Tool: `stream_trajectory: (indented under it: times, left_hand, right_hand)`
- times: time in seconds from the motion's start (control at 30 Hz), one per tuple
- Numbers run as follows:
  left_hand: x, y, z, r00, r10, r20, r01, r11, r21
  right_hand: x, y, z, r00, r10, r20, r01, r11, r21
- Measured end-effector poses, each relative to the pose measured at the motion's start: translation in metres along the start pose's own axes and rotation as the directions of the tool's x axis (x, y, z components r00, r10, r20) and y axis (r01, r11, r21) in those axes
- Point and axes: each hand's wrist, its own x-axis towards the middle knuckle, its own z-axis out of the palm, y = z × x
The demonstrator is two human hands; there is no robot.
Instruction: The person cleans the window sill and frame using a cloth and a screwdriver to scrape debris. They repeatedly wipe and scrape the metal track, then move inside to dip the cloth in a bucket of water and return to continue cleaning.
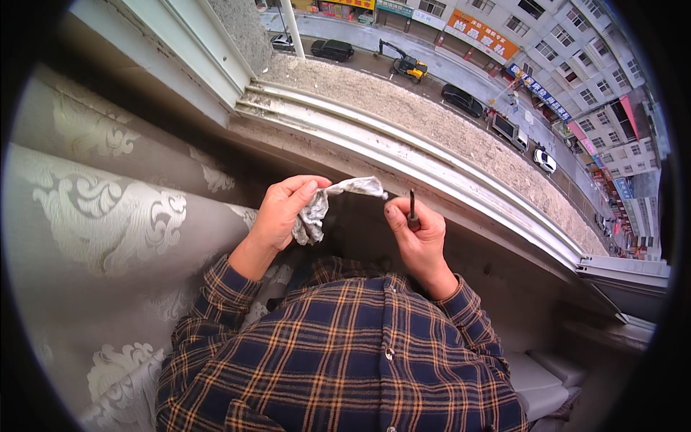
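My left hand pinches a crumpled, dirt-stained white cloth or wipe between thumb and fingers. One strip of it stretches towards my right hand, ending just short of the fingers. My right hand is closed around a thin dark-tipped tool, perhaps a screwdriver; its shaft points up past the index finger and most of its handle is hidden in the palm. Both hands are above my lap, on the room side of a white sliding-window track that has dirt in its grooves.
A grey patterned curtain hangs at the left. Outside the window frame lies a rough concrete ledge, with a street, vehicles and shopfronts far below. The window frame's white upright stands at upper left. Pale cushioned items lie at lower right.
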Motion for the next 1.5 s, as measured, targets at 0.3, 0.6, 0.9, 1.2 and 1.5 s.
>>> stream_trajectory:
  times: [0.3,0.6,0.9,1.2,1.5]
  left_hand:
    - [0.001,-0.003,0.001,0.998,0.020,0.067,-0.020,1.000,0.010]
    - [-0.001,0.007,-0.021,0.994,0.111,0.002,-0.109,0.974,0.199]
    - [0.016,-0.012,-0.057,0.839,0.543,-0.023,-0.175,0.310,0.935]
    - [0.013,-0.024,-0.035,0.927,0.352,-0.130,-0.093,0.551,0.829]
    - [0.006,-0.079,-0.007,0.960,0.108,0.260,-0.263,0.670,0.694]
  right_hand:
    - [0.019,-0.019,0.032,0.957,-0.151,0.248,0.216,0.940,-0.263]
    - [0.035,-0.016,0.040,0.948,-0.233,0.216,0.278,0.938,-0.209]
    - [0.018,0.028,0.037,0.960,-0.209,0.185,0.257,0.921,-0.292]
    - [0.004,0.036,0.033,0.979,-0.089,0.185,0.136,0.957,-0.257]
    - [0.006,-0.015,0.018,0.985,0.083,0.154,-0.088,0.996,0.031]
